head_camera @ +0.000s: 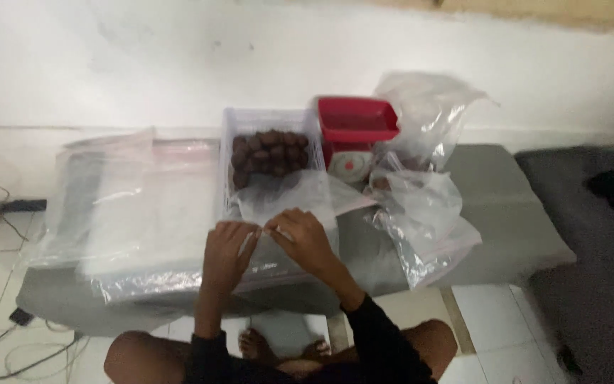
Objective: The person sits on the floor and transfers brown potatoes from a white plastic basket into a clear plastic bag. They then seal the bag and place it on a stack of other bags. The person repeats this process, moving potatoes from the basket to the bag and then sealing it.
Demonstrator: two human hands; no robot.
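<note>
Left hand [227,245] and right hand [300,238] pinch clear bag [271,213] mouth | dates tray [270,153] behind | best kept taut, edges aligned

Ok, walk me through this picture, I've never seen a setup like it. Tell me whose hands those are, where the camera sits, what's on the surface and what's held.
There is no machine. A camera worn on a person's head looks down at their own hands. The left hand and right hand pinch the top edge of a clear plastic bag. On the grey table lie a clear tray of dark brown pieces, a red kitchen scale, loose crumpled bags and a stack of flat bags.
</note>
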